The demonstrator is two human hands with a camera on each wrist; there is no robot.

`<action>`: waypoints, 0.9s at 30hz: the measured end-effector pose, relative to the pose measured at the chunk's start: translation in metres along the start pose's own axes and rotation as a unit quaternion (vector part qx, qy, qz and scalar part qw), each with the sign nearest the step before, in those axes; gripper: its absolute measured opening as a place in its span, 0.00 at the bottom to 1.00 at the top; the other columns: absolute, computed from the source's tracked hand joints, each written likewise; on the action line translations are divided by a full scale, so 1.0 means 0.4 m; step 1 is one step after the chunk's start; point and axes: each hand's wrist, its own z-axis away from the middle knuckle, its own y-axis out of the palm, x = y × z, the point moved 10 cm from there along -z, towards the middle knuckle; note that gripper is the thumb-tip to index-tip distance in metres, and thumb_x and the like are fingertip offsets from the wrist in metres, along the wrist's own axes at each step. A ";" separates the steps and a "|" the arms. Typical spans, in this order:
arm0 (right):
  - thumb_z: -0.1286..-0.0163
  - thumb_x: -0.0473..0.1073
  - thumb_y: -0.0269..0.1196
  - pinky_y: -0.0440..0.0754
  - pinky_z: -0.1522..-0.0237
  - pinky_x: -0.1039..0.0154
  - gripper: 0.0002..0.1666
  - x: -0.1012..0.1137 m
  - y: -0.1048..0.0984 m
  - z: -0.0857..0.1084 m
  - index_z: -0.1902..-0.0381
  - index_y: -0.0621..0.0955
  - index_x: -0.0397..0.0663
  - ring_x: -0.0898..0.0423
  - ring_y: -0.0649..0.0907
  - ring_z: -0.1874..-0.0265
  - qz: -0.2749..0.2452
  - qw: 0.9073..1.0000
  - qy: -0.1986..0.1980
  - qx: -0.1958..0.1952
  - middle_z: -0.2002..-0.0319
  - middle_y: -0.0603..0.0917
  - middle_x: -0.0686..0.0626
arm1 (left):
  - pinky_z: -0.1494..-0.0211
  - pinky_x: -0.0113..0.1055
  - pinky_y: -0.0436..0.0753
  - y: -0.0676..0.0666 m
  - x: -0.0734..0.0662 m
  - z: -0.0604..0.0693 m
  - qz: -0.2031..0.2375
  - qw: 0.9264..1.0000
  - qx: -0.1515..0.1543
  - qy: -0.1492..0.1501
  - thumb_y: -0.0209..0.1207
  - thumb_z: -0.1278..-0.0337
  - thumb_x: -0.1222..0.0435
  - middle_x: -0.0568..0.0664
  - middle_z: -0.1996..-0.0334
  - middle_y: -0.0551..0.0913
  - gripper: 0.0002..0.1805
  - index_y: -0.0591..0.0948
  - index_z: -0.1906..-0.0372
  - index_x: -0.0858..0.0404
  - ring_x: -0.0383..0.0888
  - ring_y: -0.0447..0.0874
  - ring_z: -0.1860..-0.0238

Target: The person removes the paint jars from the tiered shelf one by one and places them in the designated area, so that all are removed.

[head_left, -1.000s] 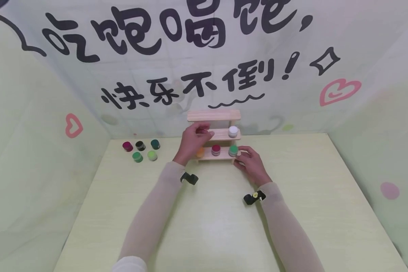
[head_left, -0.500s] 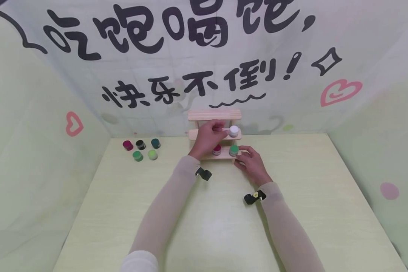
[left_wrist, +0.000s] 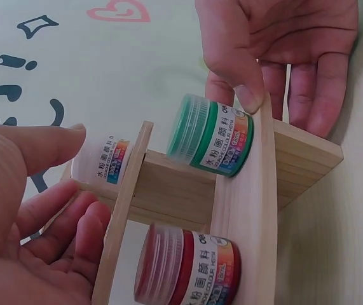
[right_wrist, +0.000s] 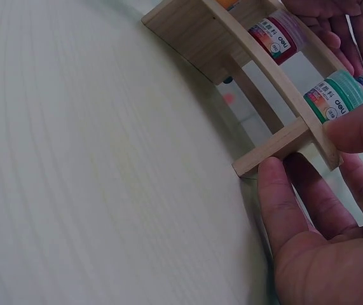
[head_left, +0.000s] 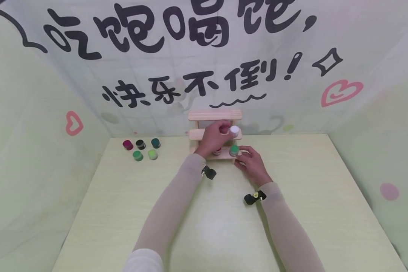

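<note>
A small wooden three-tier rack (head_left: pixel 215 115) stands near the back of the table. On its middle tier, my left hand (head_left: pixel 213 138) holds a white paint jar (left_wrist: pixel 102 159) between thumb and fingers at the right end. My right hand (head_left: pixel 253 164) grips the rack's lower right end, its thumb on the bottom tier and fingers against the side leg. That tier bears a green paint jar (left_wrist: pixel 213 136) beside the right thumb and a red paint jar (left_wrist: pixel 194 267) to its left. An orange jar (right_wrist: pixel 229 4) shows only partly in the right wrist view.
Left of the rack, several paint jars stand on the table: a magenta jar (head_left: pixel 127 145), a black jar (head_left: pixel 141 144), a teal jar (head_left: pixel 155 143), a green jar (head_left: pixel 137 155) and a lime jar (head_left: pixel 152 154). A printed cloth backdrop (head_left: pixel 176 124) hangs close behind the rack.
My left hand has moved right along the middle tier to the white paint jar, now covering part of the red jar and hiding the orange one. My right hand has stayed on the rack.
</note>
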 end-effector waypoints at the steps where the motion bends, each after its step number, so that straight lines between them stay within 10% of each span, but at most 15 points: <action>1: 0.23 0.34 0.61 0.90 0.48 0.65 0.19 0.000 0.000 0.001 0.37 0.76 0.49 0.55 0.87 0.51 0.001 1.000 0.000 0.000 0.52 0.88 0.54 | 0.38 0.38 0.85 0.003 -0.001 -0.002 -0.006 1.000 0.004 0.001 0.71 0.35 0.56 0.47 0.46 0.87 0.27 0.82 0.33 0.57 0.42 0.84 0.45; 13: 0.23 0.33 0.61 0.90 0.47 0.64 0.19 0.003 0.004 0.003 0.37 0.76 0.49 0.55 0.87 0.51 -0.005 1.000 -0.002 0.002 0.54 0.88 0.55 | 0.38 0.37 0.84 0.013 -0.010 -0.011 -0.040 0.999 0.018 -0.002 0.70 0.33 0.55 0.45 0.46 0.87 0.24 0.84 0.35 0.55 0.42 0.83 0.45; 27: 0.23 0.33 0.60 0.90 0.47 0.64 0.21 0.004 0.001 0.005 0.35 0.75 0.48 0.56 0.87 0.51 0.001 1.000 0.003 -0.004 0.53 0.87 0.53 | 0.37 0.39 0.86 -0.041 0.014 0.037 0.041 0.999 -0.003 -0.031 0.74 0.38 0.56 0.42 0.48 0.86 0.21 0.83 0.41 0.50 0.41 0.85 0.45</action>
